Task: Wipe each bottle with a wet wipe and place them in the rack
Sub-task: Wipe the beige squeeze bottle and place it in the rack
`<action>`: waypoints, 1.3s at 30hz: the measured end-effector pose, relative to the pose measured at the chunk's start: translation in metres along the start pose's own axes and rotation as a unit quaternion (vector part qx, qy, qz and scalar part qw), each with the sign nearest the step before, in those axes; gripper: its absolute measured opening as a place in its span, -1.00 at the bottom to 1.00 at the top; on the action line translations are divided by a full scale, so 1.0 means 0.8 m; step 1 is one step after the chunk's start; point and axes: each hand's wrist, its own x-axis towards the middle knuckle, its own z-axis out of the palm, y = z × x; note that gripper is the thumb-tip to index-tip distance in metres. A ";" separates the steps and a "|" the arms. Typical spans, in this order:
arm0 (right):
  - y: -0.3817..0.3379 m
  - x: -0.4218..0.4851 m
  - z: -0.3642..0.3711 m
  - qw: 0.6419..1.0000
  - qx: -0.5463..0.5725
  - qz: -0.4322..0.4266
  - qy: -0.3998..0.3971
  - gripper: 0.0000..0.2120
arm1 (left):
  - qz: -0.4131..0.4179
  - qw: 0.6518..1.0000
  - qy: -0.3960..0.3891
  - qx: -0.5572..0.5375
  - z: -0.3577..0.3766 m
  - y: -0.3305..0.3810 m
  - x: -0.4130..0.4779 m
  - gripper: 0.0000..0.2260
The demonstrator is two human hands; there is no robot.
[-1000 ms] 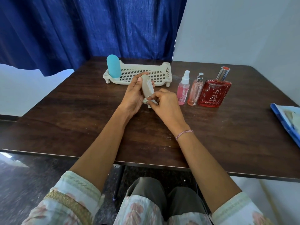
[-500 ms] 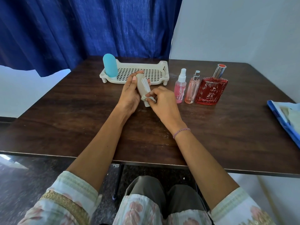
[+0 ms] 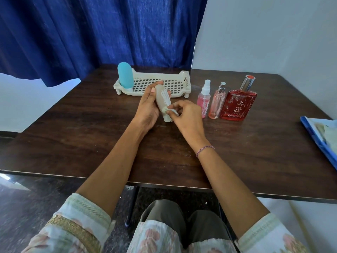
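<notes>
The grey bottle (image 3: 163, 103) is held tilted above the counter (image 3: 237, 152), just in front of the rack (image 3: 184, 83): the left hand (image 3: 148, 108) is curled round its upper part from behind, and the right hand (image 3: 187, 118) has its fingers (image 3: 175, 107) pinched narrow on a small wad of wipe (image 3: 168, 111), pressed vs. the lower body of the bottle. Risks, as judged: the bottle is gripped only partway up and is prob. damp, so a slip twd. the counter could be caused by a firm rub near the base; the wipe is bunched very small, so patches could be missed, esp. the side hidden vs. the left palm. When the bottle is carried to the rack, the blue bottle (image 3: 125, 75) standing at the rack's left end could be knocked if the approach is made too far left, and the pink spray (image 3: 203, 98) just beside the right hand could be tipped by a wrist swing, w/ the two bottles beside it likely taken down too. Count: 5 bottles in all, i.e. 1 blue in the rack, 1 grey in hand, 3 waiting in a row on the counter, being the pink spray, a slim pink pump (image 3: 217, 103) & a red perfume (image 3: 238, 103); 1 rack; 1 wipe seen; 1 blue packet (image 3: 321, 136) at the counter's right edge, contents not clear.
</notes>
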 end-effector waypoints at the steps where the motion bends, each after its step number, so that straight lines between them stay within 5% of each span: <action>1: 0.000 0.000 0.000 1.000 -0.002 -0.002 0.004 -0.84 | 0.001 1.000 -0.001 0.002 0.000 0.000 0.000 -0.76; 16: -0.015 -0.005 0.000 0.994 -0.030 -0.109 0.006 -0.86 | 0.006 0.999 -0.031 0.031 0.006 0.001 -0.006 -0.78; 28: -0.010 -0.003 -0.003 0.995 -0.019 -0.092 0.035 -0.86 | 0.002 0.999 -0.052 0.006 0.003 -0.003 -0.004 -0.77; 39: -0.004 -0.003 -0.003 0.997 0.014 -0.069 -0.017 -0.84 | -0.007 1.000 -0.014 -0.019 0.003 0.000 -0.005 -0.74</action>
